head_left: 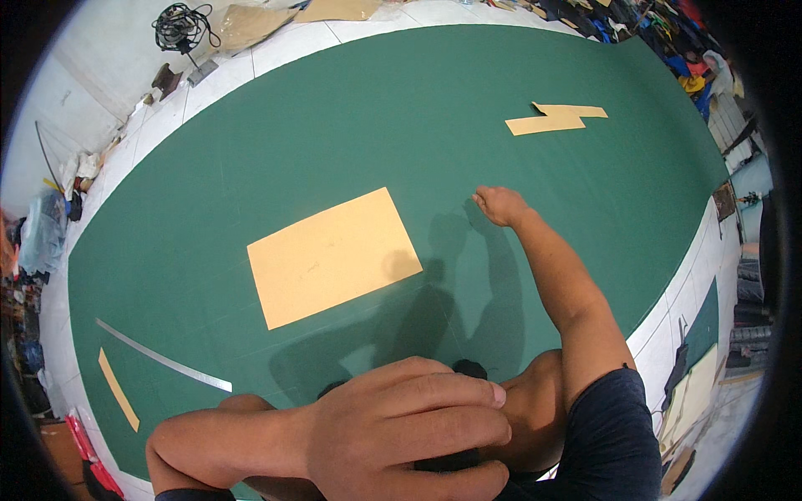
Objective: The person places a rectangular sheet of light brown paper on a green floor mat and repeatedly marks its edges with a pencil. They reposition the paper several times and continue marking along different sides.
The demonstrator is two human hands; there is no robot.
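Currently right hand (499, 204) out over green cloth (334, 108), right of large tan sheet (330, 255) and apart from it; fingers clenched, cannot tell whether anything small gripped. Left hand (409, 422) raised in near foreground, fingers loosely bent, slightly spread; palm side hidden, cannot tell if holding. Tan sheet flat on cloth, left of middle, shadow (401, 265) over near right corner. Zigzag tan offcut (547, 125) far right. Metal ruler (171, 364) near left, narrow tan strip (118, 389) beside it.
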